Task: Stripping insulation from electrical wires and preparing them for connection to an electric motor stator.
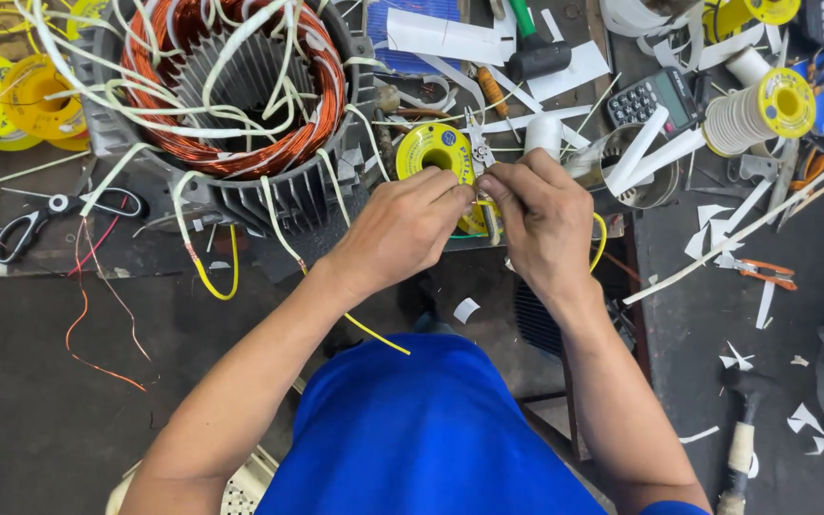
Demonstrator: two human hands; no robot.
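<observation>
A motor-repair workshop: left of the pinching hands sits a stator (pixel 231 95) wound with copper, with black scissors (pixel 45 215), yellow spools (pixel 772 107) and paper scraps (pixel 736 358) littering the bench around them.

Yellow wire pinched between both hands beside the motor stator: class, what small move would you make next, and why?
Probably draw the yellow wire gently through the fingertips to straighten it. Both the left hand and right hand pinch it at one spot, it loops slack past the right hand, and the stator leads lie loose nearby.
</observation>
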